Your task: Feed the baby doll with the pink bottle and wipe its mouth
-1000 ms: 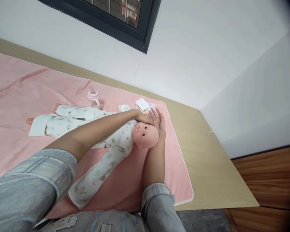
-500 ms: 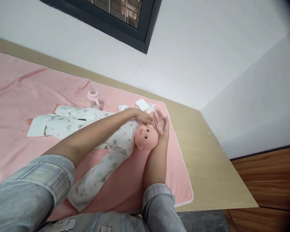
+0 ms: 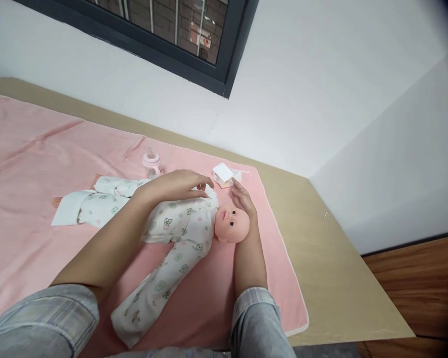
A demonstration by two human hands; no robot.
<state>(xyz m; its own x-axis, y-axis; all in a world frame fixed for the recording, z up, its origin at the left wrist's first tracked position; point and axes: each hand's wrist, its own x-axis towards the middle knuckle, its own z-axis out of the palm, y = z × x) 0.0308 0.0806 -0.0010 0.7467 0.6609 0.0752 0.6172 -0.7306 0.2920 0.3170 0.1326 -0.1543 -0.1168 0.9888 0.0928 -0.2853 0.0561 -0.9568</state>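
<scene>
On its back lies a baby doll [image 3: 232, 223] in white printed pajamas [image 3: 186, 223], its head to the right and its legs to the left. My left hand [image 3: 181, 185] reaches across the doll's chest and upper arm, palm down, thumb and fingers apart with nothing seen between them. Beyond the head, my right hand [image 3: 242, 196] is raised with fingers stretched out, the forearm lying along the crown of the doll's head. One pajama sleeve [image 3: 145, 298] spreads flat towards me. The doll's far arm is hidden behind my left hand.
A pink blanket [image 3: 33, 149] covers most of the tan board [image 3: 302, 248]. Past the doll stand a pink-topped baby bottle [image 3: 152, 161] and a white packet of wipes or tissues [image 3: 223, 173]. A white wall and a dark-framed window [image 3: 224, 64] rise behind.
My left hand has moved left from beside the doll's face to over its chest. The right hand has turned, its palm now facing less towards me. The view has shifted slightly.
</scene>
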